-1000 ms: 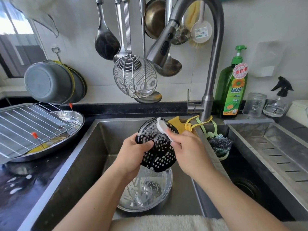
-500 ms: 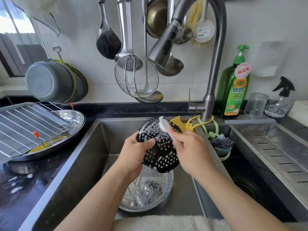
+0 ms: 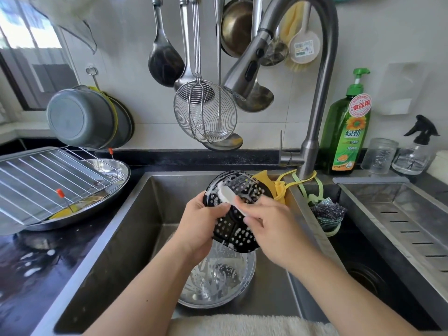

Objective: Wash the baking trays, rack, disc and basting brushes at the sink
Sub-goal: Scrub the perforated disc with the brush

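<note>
Over the sink [image 3: 135, 214], just below the frame's centre, the left hand [image 3: 201, 221] grips the black disc [image 3: 236, 214] by its 9 o'clock edge, thumb curled over the face and fingers hidden behind. It holds the disc tilted, face up toward the camera, probably so the holes can be checked and the suds drip into the basin, not onto the counter.

The right hand [image 3: 269, 223] comes in from 3 o'clock and pinches the handle of a white brush [image 3: 229, 195] between thumb and curled fingers; the head lies against the disc's soapy upper part, toward 11 o'clock. White foam streaks that upper rim, while the lower half shows cleaner holes, so the scrubbing looks partly done.

Straight below the disc, at 6 o'clock, a steel bowl [image 3: 218, 284] sits on the sink floor with foam inside; it seems placed to catch drips or to hold soapy water for dipping, though I cannot tell which.

At 9 o'clock on the counter the rack [image 3: 46, 178] lies across a round steel tray [image 3: 106, 190], with red-tipped basting brushes [image 3: 60, 194] sticking up through it. They look parked within reach, waiting their turn.

The faucet [image 3: 317, 98] arches over from 1 o'clock; no water is visibly running, which suits soaping before rinsing. Soap [image 3: 346, 122] stands at 2 o'clock by the tap, handy to the right hand. A scourer [image 3: 328, 210] hangs at 3 o'clock on the divider.
</note>
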Demonstrator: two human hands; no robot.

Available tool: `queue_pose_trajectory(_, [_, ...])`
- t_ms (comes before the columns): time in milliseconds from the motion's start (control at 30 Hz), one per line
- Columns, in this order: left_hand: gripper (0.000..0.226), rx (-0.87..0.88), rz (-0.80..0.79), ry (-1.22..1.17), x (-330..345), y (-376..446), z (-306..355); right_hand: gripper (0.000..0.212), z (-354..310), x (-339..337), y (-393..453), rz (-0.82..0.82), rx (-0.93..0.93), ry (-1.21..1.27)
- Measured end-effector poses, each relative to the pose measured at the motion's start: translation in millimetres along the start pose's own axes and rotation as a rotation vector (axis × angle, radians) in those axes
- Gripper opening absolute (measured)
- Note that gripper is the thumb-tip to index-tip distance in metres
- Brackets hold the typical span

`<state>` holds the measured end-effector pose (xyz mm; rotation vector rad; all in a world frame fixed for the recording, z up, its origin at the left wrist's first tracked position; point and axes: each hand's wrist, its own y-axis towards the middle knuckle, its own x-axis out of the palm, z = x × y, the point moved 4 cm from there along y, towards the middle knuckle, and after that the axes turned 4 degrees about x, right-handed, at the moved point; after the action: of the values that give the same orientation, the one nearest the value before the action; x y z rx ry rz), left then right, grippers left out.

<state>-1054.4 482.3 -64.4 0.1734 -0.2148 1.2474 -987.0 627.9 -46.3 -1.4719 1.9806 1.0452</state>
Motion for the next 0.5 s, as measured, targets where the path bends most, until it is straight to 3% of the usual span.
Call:
queue_pose_trajectory(133, [0.028, 0.012, 0.004, 0.002, -1, 0, 0, 0.048, 23, -13, 13, 0.136, 0.142, -0.063])
queue_pose_trajectory(267, [0.026, 0.018, -0.002, 0.020, 0, 0, 0, 0.050, 5, -1, 1, 0.010, 0.035, -0.030])
queue_pose_trajectory(400, [0.028, 0.015, 0.002, 0.008, 0, -1, 1, 0.049, 21, -8, 11, 0.138, 0.132, -0.088])
queue_pose_trajectory(500, [0.029, 0.018, -0.005, 0.004, 1, -1, 2, 0.051, 16, -6, 7, 0.081, 0.088, -0.053])
